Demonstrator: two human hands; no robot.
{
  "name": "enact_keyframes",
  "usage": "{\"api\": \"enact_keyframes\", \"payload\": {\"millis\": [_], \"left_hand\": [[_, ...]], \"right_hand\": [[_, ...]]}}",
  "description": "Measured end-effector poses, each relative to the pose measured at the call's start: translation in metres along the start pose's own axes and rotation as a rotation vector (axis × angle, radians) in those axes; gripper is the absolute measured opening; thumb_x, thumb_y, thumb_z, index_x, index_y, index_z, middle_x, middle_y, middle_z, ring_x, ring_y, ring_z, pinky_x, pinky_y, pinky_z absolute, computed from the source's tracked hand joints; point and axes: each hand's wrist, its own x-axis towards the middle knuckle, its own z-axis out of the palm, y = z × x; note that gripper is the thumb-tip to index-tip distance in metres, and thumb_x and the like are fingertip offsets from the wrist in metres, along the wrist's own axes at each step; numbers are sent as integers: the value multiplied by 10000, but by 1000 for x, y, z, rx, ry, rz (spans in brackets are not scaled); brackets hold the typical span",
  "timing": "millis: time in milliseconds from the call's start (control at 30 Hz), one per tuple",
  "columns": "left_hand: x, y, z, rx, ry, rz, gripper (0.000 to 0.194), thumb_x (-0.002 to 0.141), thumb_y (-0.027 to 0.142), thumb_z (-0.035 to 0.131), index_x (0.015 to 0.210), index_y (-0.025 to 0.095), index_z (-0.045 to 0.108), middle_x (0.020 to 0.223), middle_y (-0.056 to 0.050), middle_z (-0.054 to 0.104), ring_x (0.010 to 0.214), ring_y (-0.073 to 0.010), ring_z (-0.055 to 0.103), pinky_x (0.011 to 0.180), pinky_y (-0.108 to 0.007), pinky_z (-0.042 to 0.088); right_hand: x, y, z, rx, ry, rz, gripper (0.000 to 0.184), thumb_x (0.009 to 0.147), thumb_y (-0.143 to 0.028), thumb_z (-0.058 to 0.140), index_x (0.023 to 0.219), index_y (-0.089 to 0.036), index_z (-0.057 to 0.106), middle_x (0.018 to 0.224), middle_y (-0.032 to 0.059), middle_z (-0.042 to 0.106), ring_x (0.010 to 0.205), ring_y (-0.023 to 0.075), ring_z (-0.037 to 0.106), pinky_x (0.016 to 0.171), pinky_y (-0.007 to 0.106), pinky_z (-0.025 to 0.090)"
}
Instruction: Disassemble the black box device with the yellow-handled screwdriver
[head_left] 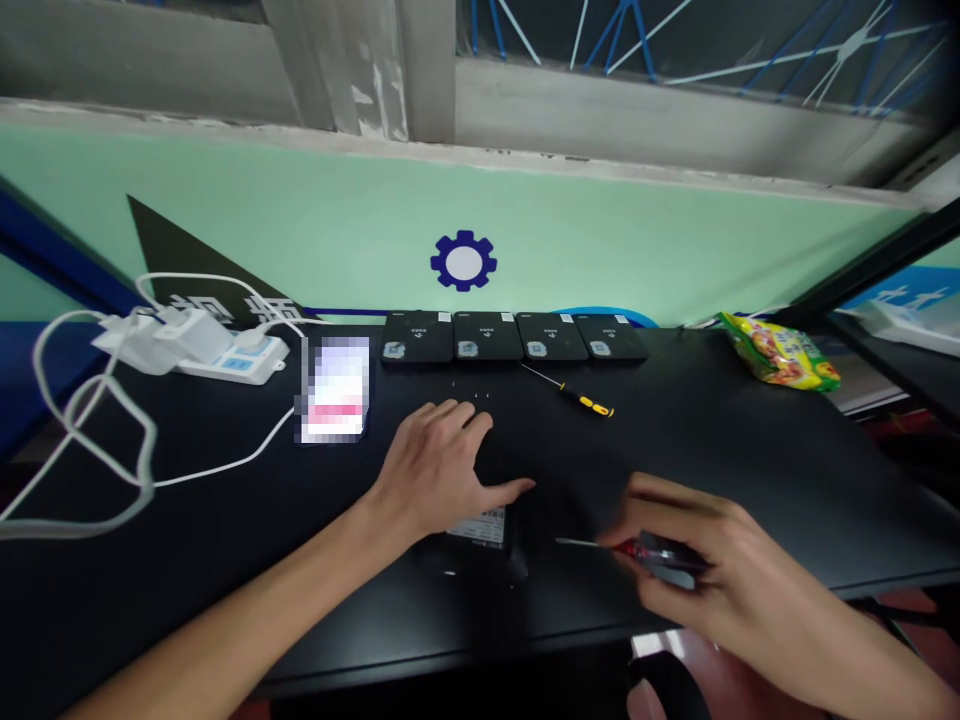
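My left hand (439, 465) reaches over a small black box with a printed white label (484, 528). Its thumb is spread away from the fingers, and the hand hides much of the box; whether it presses on the box I cannot tell. To the right, my right hand (682, 550) grips a screwdriver (649, 552) with a red and dark handle, its thin metal shaft pointing left towards the box. A few tiny pieces, perhaps screws (481, 395), lie just beyond my left fingertips.
Several flat black boxes (487, 336) stand in a row along the wall. A yellow-and-black screwdriver (585, 402) lies before them. At left are a lit phone (335, 390) and a white power strip (232, 358) with cables. A yellow snack packet (784, 355) sits at the back right of the black table (225, 540).
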Motion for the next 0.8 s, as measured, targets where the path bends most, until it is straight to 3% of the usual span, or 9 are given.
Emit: {"api": "enact_keyframes", "payload": {"millis": [100, 200, 267, 367, 467, 667, 800], "left_hand": [[1, -4, 1, -65, 12, 7, 564, 930, 653, 771, 1155, 136, 769, 927, -85, 723, 925, -300, 685, 874, -487, 584], [1, -4, -1, -235, -23, 94, 450, 975, 515, 782, 1299, 204, 751, 1057, -76, 718, 1010, -272, 679, 961, -461, 566], [0, -3, -5, -364, -94, 211, 569, 912, 551, 844, 1380, 250, 720, 1215, -85, 696, 1116, -281, 672, 1055, -479, 530], [-1, -1, -10, -423, -200, 347, 867, 705, 646, 958, 1431, 257, 687, 1391, -119, 629, 1196, -333, 648, 1121, -539, 485], [-3, 2, -11, -404, -229, 386, 860, 618, 572, 1006, 1356, 232, 725, 1419, -138, 600, 1172, -354, 637, 1073, -544, 512], [-4, 3, -5, -451, -172, 424, 688, 666, 478, 979, 1252, 198, 752, 1352, -130, 624, 1130, -330, 637, 1015, -503, 565], [-5, 2, -1, -473, -134, 442, 578, 714, 460, 954, 1185, 184, 765, 1335, -137, 640, 1139, -326, 652, 1010, -493, 586]], "right_hand": [[1, -3, 6, 34, -34, -14, 191, 973, -104, 665, 979, -266, 764, 979, 1, 703, 780, 169, 689, 674, 294, 503], [4, -3, 12, 15, -21, -8, 161, 1036, -192, 653, 947, -260, 769, 949, 4, 693, 751, 159, 679, 665, 298, 482], [6, -2, 15, 23, -9, -3, 176, 1053, -209, 641, 949, -262, 773, 953, 5, 689, 750, 154, 673, 656, 293, 476], [10, -3, 15, 54, -4, -21, 178, 1043, -191, 651, 939, -262, 777, 924, -2, 670, 720, 140, 638, 639, 281, 462], [14, -4, 16, 63, -3, -37, 179, 1037, -175, 656, 938, -257, 781, 913, -7, 657, 715, 134, 621, 648, 280, 455], [19, -4, 18, 36, -89, -19, 223, 1012, -100, 646, 939, -256, 787, 950, -7, 667, 736, 132, 639, 664, 290, 447], [22, -6, 13, 5, -6, -17, 180, 998, -129, 672, 902, -242, 774, 922, 6, 670, 692, 141, 632, 625, 290, 457]]}}
